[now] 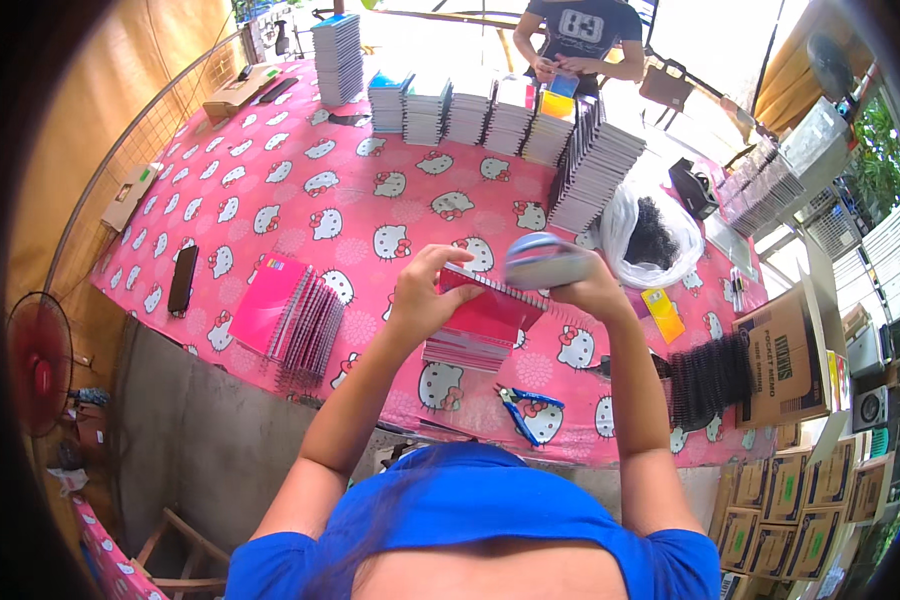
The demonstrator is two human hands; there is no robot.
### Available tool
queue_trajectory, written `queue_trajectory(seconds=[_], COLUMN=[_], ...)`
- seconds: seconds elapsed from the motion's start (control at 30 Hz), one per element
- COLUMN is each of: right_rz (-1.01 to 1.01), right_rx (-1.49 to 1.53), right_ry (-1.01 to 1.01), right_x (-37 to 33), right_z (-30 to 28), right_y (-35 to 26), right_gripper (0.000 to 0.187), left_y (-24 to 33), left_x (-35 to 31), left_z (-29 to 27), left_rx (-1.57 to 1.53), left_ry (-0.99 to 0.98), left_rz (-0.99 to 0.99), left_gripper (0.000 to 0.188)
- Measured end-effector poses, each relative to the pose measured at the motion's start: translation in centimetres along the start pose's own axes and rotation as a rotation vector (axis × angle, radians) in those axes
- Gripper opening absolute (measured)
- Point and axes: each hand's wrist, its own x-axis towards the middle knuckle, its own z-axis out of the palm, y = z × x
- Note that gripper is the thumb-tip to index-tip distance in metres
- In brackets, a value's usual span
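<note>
Red-covered spiral-bound notebook point(482, 318) in front of your chest, near middle of table, dark coil along its far edge. Your left hand point(433, 295) clamped on its far left corner, thumb over cover, fingers curled at edge. Your right hand point(594, 292), apart from left, closed around rounded blue-and-grey object point(544, 262), blurred, kind unclear, near coil. Both elbows bent, forearms angled inward. Blue-handled pliers point(526, 412) nearer you, on pink cat-print tablecloth point(370, 212). Pile of pink spiral-bound notebooks point(288, 318) left of left forearm.
</note>
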Motion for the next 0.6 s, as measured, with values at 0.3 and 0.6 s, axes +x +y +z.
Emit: queue_trajectory(seconds=[0.3,0.6], right_rz=[0.153,0.467], right_rx=[-0.353,-0.798], right_ry=[-0.085,0.313], right_x=[2.5,-3.8], right_z=[1.0,1.3], right_y=[-0.7,10.4], right_gripper=[0.045,0.048], left_y=[-2.1,-2.6], left_x=[-2.0,-2.1], left_z=[-0.4,-1.1], left_rx=[-0.629,-0.652], left_ry=[0.093,0.059], left_rz=[-0.238,-0.298], left_gripper=[0.034,0.024])
